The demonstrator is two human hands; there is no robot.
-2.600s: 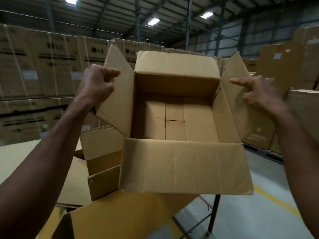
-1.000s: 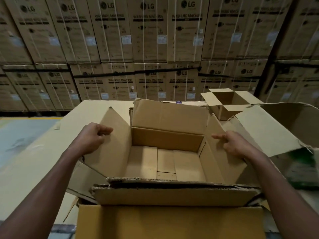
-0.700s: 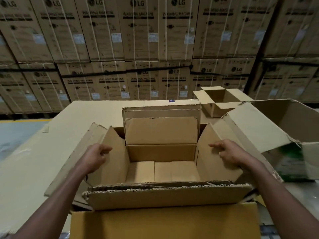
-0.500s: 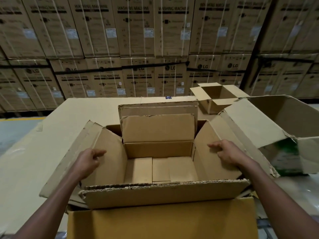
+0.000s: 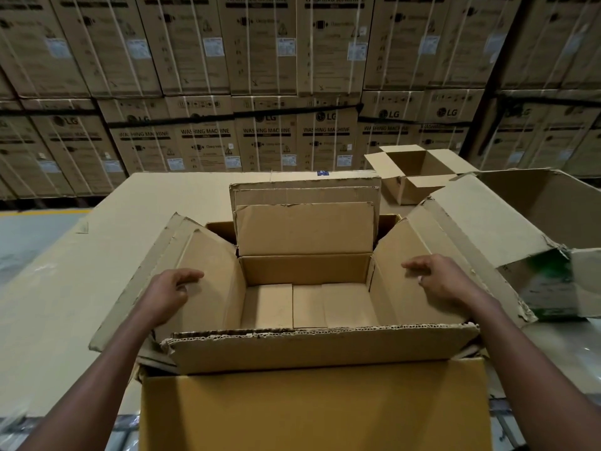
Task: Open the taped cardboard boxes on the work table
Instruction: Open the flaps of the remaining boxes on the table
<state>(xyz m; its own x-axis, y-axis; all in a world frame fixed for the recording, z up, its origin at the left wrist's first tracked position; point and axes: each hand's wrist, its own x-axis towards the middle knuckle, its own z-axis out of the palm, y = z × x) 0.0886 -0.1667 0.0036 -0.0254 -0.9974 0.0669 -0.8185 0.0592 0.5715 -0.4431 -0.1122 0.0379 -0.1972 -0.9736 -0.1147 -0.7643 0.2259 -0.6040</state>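
An open box (image 5: 309, 271) is sitting in the middle of the surface (image 5: 65, 271), nested inside a larger box (image 5: 312, 402) whose near wall is filling the bottom of the view. All four flaps of the inner box are standing up or leaning outward, and its bottom panels are showing, with nothing lying on them.

The left hand (image 5: 166, 294) is resting on the inner face of the left flap (image 5: 201, 271), its fingers loosely curled and its thumb stretching toward the box; whether it is pinching the flap cannot be told. The right hand (image 5: 442, 278) is lying on the right flap (image 5: 406, 271), fingers bent and pointing inward over the cardboard, holding nothing that can be seen.

Several flat cardboard sheets (image 5: 305, 193) are standing behind the far flap. A small open box (image 5: 413, 170) is sitting far right on the surface, and a big torn box (image 5: 536, 216) with a green print is lying on its side just right of the right hand. Stacked washing machine cartons (image 5: 266, 76) are filling the background.
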